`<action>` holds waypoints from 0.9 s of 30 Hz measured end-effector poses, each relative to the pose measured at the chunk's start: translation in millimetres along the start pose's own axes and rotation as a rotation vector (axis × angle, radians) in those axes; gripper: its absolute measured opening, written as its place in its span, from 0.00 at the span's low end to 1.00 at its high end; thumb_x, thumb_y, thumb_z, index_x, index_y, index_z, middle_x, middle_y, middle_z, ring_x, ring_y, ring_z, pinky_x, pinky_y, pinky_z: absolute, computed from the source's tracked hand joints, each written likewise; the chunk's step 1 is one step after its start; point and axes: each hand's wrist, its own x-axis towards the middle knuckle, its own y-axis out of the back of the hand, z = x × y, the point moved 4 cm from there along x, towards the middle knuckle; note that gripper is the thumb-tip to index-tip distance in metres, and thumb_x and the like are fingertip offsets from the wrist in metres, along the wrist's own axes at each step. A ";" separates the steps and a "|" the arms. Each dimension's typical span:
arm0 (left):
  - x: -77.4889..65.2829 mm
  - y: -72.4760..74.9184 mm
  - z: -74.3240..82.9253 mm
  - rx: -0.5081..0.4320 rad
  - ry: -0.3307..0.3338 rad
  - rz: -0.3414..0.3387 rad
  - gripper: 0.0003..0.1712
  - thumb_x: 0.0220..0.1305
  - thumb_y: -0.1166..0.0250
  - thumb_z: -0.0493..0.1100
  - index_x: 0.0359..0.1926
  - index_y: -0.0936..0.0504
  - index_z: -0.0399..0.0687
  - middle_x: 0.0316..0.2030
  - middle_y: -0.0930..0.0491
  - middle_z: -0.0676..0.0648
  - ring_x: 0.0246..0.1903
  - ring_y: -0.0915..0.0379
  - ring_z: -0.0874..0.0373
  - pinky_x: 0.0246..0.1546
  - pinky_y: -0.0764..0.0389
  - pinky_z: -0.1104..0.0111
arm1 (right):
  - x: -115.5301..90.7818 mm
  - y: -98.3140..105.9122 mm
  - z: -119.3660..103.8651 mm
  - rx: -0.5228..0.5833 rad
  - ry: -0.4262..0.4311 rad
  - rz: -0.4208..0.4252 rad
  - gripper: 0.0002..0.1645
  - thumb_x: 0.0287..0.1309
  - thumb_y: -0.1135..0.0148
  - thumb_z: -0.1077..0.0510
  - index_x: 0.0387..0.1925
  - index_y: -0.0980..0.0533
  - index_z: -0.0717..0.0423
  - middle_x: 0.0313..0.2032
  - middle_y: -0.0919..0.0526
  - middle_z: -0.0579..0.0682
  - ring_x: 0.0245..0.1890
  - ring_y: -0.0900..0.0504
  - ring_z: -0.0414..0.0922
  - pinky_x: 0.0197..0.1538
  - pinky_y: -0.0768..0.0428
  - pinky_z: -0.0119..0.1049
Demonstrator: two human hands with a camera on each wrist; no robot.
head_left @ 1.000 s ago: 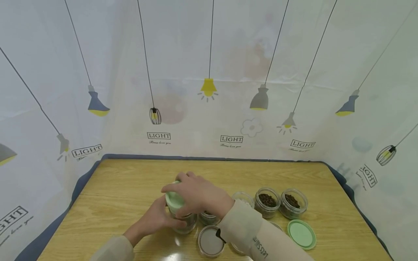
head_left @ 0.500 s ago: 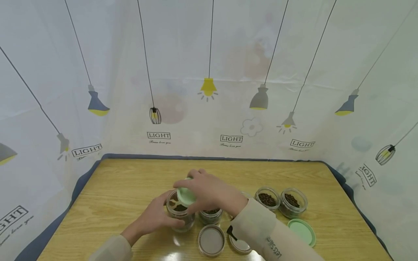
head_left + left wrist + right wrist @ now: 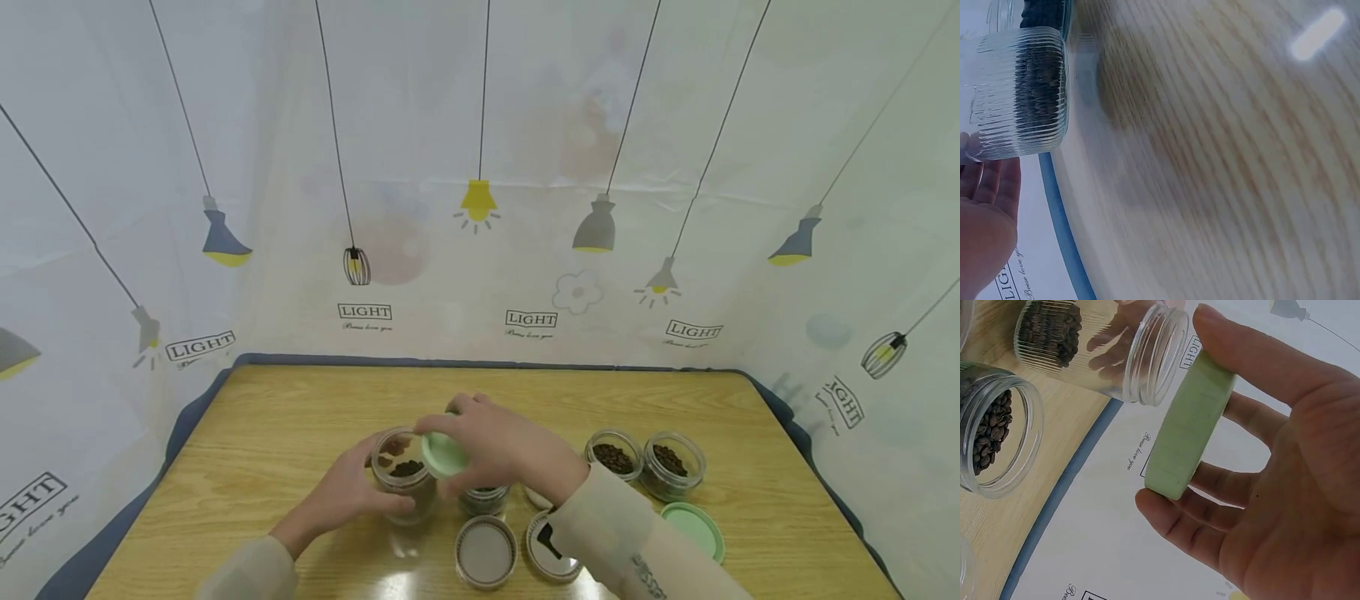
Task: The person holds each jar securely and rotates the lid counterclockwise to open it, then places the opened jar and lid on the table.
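Observation:
A tall ribbed glass jar [image 3: 415,502] with dark coffee beans [image 3: 407,468] in its bottom stands uncovered left of the table's middle. My left hand [image 3: 348,492] grips it from the left, thumb along the near side and fingers round the far side. In the left wrist view its fingers lie at the glass jar [image 3: 1022,94]. Just right of the jar's mouth, my right hand [image 3: 498,446] holds a light green lid [image 3: 444,455] by its edge, tilted. The right wrist view shows the lid [image 3: 1191,425] between thumb and fingertips, apart from the jar's rim.
Beside the tall jar is a shorter jar of beans [image 3: 994,434], partly under the right hand. Two open bean jars, a left one [image 3: 615,456] and a right one [image 3: 675,468], stand farther right. Near them lies another green lid [image 3: 693,529]. Two round greyish lids [image 3: 486,552] lie in front.
The right hand has lifted the green lid off the tall jar and moved it right. The jar's mouth now shows open. The left hand, still gripping the jar, has shifted slightly left.

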 end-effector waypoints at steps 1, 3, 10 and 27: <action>0.2 1.3 -0.5 0.000 0.000 0.004 0.50 0.39 0.20 0.54 0.66 0.32 0.58 0.59 0.24 0.46 0.58 0.28 0.48 0.60 0.30 0.46 | -1.3 -0.7 0.6 0.004 -0.007 -0.004 0.46 0.43 0.23 0.43 0.66 0.33 0.27 0.60 0.28 0.50 0.54 0.29 0.46 0.43 0.21 0.37; 0.6 4.1 -1.1 0.006 -0.001 0.014 0.50 0.39 0.20 0.54 0.66 0.31 0.57 0.60 0.24 0.45 0.59 0.29 0.48 0.61 0.31 0.45 | -3.9 -2.8 1.5 0.007 -0.020 -0.017 0.48 0.42 0.23 0.43 0.66 0.34 0.25 0.60 0.29 0.50 0.54 0.28 0.46 0.43 0.20 0.38; 1.9 12.7 -5.7 0.032 -0.002 0.022 0.50 0.41 0.20 0.55 0.66 0.32 0.53 0.60 0.24 0.46 0.60 0.29 0.48 0.62 0.32 0.44 | -12.9 -13.8 -0.6 -0.042 -0.008 -0.076 0.50 0.41 0.22 0.46 0.65 0.36 0.19 0.61 0.29 0.46 0.55 0.29 0.44 0.44 0.21 0.39; 9.1 26.5 -11.8 0.063 0.027 0.074 0.52 0.40 0.20 0.55 0.67 0.32 0.49 0.61 0.24 0.44 0.59 0.28 0.46 0.61 0.31 0.45 | -10.1 -53.9 -14.3 -0.196 0.185 -0.063 0.44 0.42 0.27 0.32 0.64 0.34 0.22 0.55 0.24 0.38 0.51 0.27 0.40 0.49 0.24 0.35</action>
